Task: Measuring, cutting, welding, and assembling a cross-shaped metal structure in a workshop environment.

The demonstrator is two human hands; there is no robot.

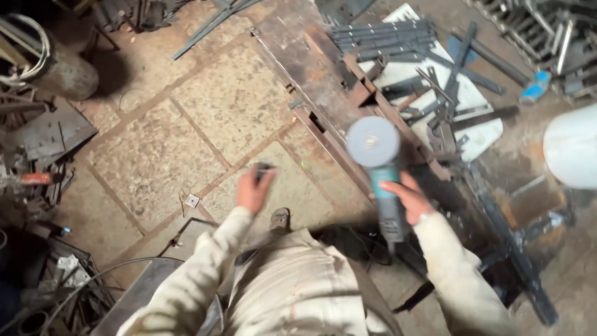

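My right hand [410, 198] grips the teal body of an angle grinder [380, 174], its grey disc turned up toward me above a rusty metal frame [323, 93]. My left hand [254, 190] is out in front over the stone floor and is closed on a small dark object [263, 168] that is too blurred to identify. Both arms wear pale sleeves. One sandalled foot [280, 219] shows below my left hand.
Dark steel strips [385, 37] and angle pieces lie on a white sheet [479, 99] at upper right. A white drum [572, 146] stands at the right edge. Scrap metal [43, 143] and a cylinder [62, 68] crowd the left. A small metal plate [193, 200] lies on the floor.
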